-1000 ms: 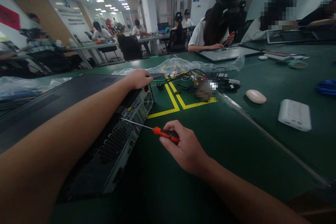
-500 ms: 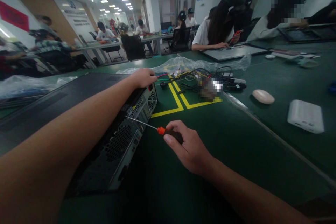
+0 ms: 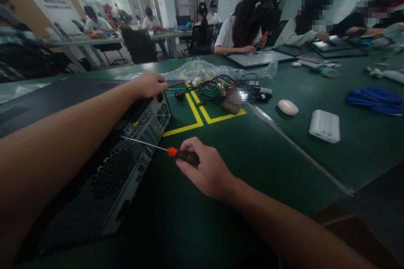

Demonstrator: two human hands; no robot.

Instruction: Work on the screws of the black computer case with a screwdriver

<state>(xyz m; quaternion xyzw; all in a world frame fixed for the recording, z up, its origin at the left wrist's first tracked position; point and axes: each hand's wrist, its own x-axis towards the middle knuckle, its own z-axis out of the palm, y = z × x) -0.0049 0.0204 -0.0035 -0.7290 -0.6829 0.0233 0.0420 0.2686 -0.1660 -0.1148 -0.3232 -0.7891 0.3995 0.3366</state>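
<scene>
A black desktop computer case point(image 3: 72, 96) lies on its side at the left, its back panel with vents and a fan grille facing right. My left hand point(image 3: 150, 84) bends its fingers over the case's far rear corner; some fingertips are hidden. In my right hand point(image 3: 205, 168) is a screwdriver point(image 3: 186, 156) with a black and orange handle, gripped between thumb and fingers. Its thin shaft points left, and the tip is at the back panel near the upper edge. Whether the tip sits in a screw, I cannot tell.
Tangled cables point(image 3: 217, 88) and clear plastic wrap point(image 3: 195, 67) lie beyond the case on the green table point(image 3: 252, 151). To the right are a pale oval object point(image 3: 288, 107), a white box-shaped device point(image 3: 325, 126) and a blue bundle point(image 3: 375, 101). Several people work at tables behind.
The view has swung to the right, so the case and hands appear farther left. The screwdriver stays in my right hand with its tip at the back panel, and my left hand stays on the case.
</scene>
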